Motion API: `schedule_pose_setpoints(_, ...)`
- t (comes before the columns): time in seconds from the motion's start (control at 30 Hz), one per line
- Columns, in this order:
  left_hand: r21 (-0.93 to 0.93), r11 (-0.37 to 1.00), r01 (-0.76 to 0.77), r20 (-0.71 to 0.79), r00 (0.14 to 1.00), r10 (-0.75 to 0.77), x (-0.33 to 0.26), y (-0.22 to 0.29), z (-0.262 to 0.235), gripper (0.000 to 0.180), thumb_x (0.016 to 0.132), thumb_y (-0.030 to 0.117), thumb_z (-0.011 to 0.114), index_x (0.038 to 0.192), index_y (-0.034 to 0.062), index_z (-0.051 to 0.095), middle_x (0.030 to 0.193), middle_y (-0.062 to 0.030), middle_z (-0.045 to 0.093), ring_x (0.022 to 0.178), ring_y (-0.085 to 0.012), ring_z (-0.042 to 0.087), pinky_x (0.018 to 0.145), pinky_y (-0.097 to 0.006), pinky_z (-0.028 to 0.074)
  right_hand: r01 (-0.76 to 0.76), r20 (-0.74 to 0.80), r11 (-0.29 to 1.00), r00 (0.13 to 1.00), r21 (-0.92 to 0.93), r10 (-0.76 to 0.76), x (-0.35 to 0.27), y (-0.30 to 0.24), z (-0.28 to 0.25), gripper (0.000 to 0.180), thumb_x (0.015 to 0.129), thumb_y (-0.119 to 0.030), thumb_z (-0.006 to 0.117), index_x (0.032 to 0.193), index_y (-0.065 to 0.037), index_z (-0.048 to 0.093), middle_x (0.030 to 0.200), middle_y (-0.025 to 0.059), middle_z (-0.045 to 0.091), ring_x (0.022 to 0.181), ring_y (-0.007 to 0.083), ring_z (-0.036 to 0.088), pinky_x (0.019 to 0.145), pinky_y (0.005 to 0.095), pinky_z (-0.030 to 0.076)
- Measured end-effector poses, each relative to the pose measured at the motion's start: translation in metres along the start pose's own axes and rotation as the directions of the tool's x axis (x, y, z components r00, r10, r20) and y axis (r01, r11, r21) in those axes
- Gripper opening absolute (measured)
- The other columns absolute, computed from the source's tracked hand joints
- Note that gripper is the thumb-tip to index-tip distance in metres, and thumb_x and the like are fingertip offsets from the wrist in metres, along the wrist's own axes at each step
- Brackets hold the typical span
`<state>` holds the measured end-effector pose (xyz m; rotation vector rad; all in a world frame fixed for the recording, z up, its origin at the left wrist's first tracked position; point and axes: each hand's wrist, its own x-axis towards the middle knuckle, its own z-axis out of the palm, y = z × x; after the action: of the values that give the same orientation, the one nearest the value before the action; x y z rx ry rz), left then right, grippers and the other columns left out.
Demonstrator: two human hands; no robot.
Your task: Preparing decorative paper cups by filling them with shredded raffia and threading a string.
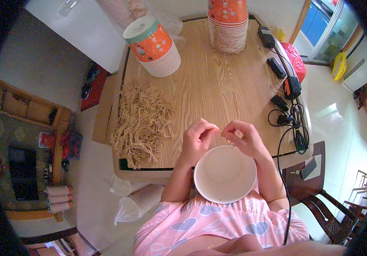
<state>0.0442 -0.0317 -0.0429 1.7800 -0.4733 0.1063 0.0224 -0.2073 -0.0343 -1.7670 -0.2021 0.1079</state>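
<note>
My left hand (199,140) and my right hand (244,136) meet just above the far rim of a white paper bucket (226,173). Thumb and forefinger are pinched on each hand. A thin tan string (231,144) runs between the fingertips and down by the bucket's rim; most of it is hidden. The bucket rests against my lap at the table's near edge, its mouth facing up, with a small dark hole in the near side. Left of my hands lies a loose heap of tan paper-like twine strands (143,123).
A tilted stack of orange-and-green printed paper buckets (160,59) stands at the far left, another stack (228,36) at the far side. Power adapters (292,87) and a coiled black cable (298,123) line the wooden table's (209,81) right edge. One cable hangs beside my right arm.
</note>
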Motion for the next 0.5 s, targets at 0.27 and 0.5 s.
schedule_pose_setpoints(0.27,0.003,1.0,-0.027,-0.023,0.999,0.027,0.004,-0.016,0.0,0.007,0.078,0.004,0.065,0.083,0.0046,0.06,0.07,-0.0001,0.052,0.057,-0.0074,0.048,0.052,-0.022,0.039,-0.041,0.071,0.998,0.997,-0.037,0.044,0.005,-0.001,-0.002,0.008,0.082,-0.009,0.059,0.081,-0.001,0.061,0.073,0.0008,0.059,0.07,0.0079,0.053,0.06,0.0221,0.041)
schedule_pose_setpoints(0.5,-0.18,0.94,0.29,0.075,0.957,-0.28,0.0,-0.013,-0.004,0.014,0.078,0.005,0.066,0.092,0.0053,0.063,0.069,0.0045,0.052,0.06,-0.0027,0.045,0.054,-0.018,0.038,-0.175,0.081,0.949,0.984,0.261,0.16,0.005,0.01,-0.001,0.014,0.086,-0.016,0.059,0.086,-0.002,0.06,0.075,-0.0014,0.057,0.072,0.0073,0.051,0.064,0.022,0.041)
